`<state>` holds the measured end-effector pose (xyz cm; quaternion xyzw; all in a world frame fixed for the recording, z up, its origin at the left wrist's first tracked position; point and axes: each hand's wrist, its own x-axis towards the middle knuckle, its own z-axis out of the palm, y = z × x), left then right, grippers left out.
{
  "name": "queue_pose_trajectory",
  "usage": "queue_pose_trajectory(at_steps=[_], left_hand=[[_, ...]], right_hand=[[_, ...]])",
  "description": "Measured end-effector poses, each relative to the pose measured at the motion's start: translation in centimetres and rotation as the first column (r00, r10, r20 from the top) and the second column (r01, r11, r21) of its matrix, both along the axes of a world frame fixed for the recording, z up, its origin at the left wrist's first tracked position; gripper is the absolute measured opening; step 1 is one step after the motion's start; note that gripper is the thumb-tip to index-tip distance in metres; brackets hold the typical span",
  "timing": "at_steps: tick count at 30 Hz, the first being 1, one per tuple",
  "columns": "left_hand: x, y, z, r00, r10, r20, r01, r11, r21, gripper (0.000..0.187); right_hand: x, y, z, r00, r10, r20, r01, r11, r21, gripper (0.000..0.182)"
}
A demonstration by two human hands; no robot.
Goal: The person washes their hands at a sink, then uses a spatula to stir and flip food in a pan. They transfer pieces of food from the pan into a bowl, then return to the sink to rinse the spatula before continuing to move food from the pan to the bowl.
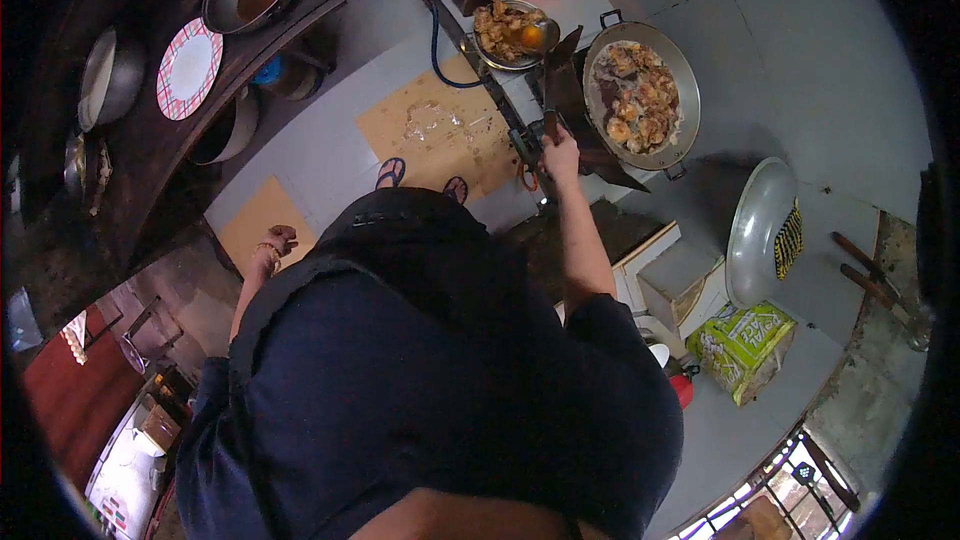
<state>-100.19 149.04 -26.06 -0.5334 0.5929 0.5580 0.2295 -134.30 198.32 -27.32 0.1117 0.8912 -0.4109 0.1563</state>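
My right hand [561, 157] is closed round the dark handle of a ladle [549, 90]. The ladle's round metal head lies at the right side of a metal bowl [497, 62] heaped with browned fried pieces [497, 28]. Something orange shows by the ladle head; I cannot make out what it is. Just right of the ladle, a wide two-handled pan [688, 105] holds more browned pieces [640, 105] in bubbling oil. My left hand [280, 238] hangs low at the left, its fingers loosely bent and apart, holding nothing.
A dark wooden counter [320, 5] at upper left carries a checked-rim plate [190, 70] and metal pans [225, 0]. Cardboard [400, 130] lies on the floor by my feet. At right are a large metal basin [750, 240] and a green bag [742, 345]. Fire glows at the top.
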Motion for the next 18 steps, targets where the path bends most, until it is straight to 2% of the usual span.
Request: queue_pose_trajectory(at_steps=[2, 4, 5, 7, 8, 10, 14, 16, 18], left_hand=[[-0.1, 0.0, -0.2, 0.999, 0.026, 0.039, -0.025, 0.999, -0.023, 0.012], [-0.2, 0.1, -0.2, 0.999, -0.033, 0.042, 0.035, 0.997, -0.067, 0.011], [0.2, 0.0, -0.6, 0.999, -0.036, 0.041, 0.038, 0.997, -0.066, 0.011], [1.0, -0.3, -1.2, 0.986, -0.033, -0.164, 0.031, 0.999, -0.013, 0.01], [0.3, 0.1, -0.3, 0.986, -0.037, -0.165, 0.036, 0.999, -0.012, 0.01], [-2.1, 1.8, 3.2, 0.969, -0.242, -0.051, 0.232, 0.961, -0.151, 0.008], [-3.1, 1.7, 2.9, 0.925, -0.375, -0.066, 0.357, 0.915, -0.188, 0.007], [-3.9, 1.8, 2.3, 0.964, -0.266, -0.016, 0.262, 0.956, -0.129, 0.007], [-4.2, 1.0, 0.8, 0.967, -0.253, -0.035, 0.249, 0.964, -0.09, 0.007]], right_hand=[[0.6, -1.4, 4.2, 1.0, -0.009, 0.022, 0.009, 0.999, 0.034, 0.044], [1.2, -2.4, 7.4, 0.995, 0.104, -0.008, -0.098, 0.965, 0.245, 0.043], [1.4, -2.4, 7.5, 0.995, 0.101, -0.009, -0.095, 0.965, 0.246, 0.043], [1.7, -2.3, 7.7, 0.976, 0.219, -0.011, -0.197, 0.895, 0.401, 0.047], [1.9, -2.1, 7.7, 0.977, 0.215, -0.012, -0.192, 0.895, 0.403, 0.047], [2.5, -1.8, 7.8, 0.957, 0.286, -0.049, -0.219, 0.822, 0.525, 0.053], [4.2, -0.7, 8.9, 0.956, 0.284, -0.078, -0.194, 0.806, 0.559, 0.054], [5.3, -0.3, 9.9, 0.966, 0.211, -0.151, -0.098, 0.834, 0.543, 0.049], [6.2, 0.6, 10.2, 0.968, 0.158, -0.193, -0.036, 0.855, 0.518, 0.05]])
